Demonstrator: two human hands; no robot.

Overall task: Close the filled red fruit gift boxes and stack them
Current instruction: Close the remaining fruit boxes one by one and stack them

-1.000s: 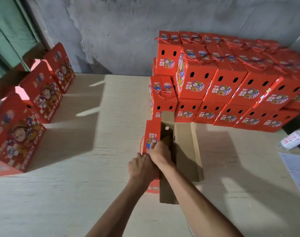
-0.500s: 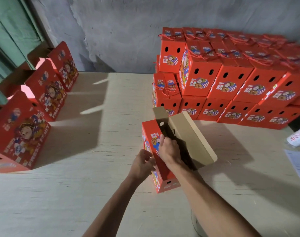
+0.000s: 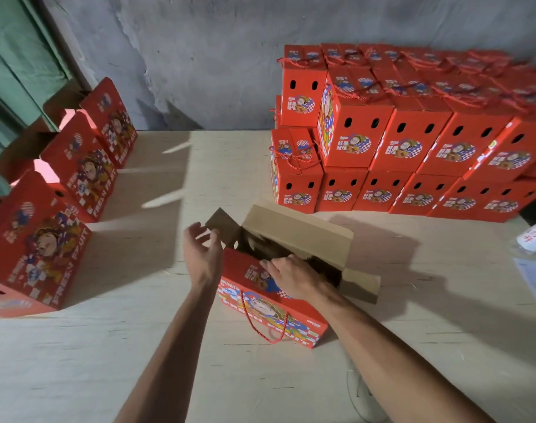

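Observation:
A red fruit gift box (image 3: 272, 312) stands in the middle of the pale table (image 3: 138, 346), its long printed side and red rope handle toward me. Its brown top flaps stand up and the inside is dark. My right hand (image 3: 291, 274) lies over the near top edge, fingers pressing on the rim. My left hand (image 3: 202, 253) hovers at the box's left end with fingers spread, just by the small left flap (image 3: 222, 225). A stack of closed red boxes (image 3: 413, 141) fills the far right, two layers high.
Three open red boxes (image 3: 37, 242) stand in a row along the left edge. White papers (image 3: 535, 279) and a plastic bag (image 3: 535, 236) lie at the right edge. A grey wall and a green curtain lie behind the table.
The box has been turned from end-on to broadside and set on the table. My left hand has come off it and opened; my right hand shifted to the top rim.

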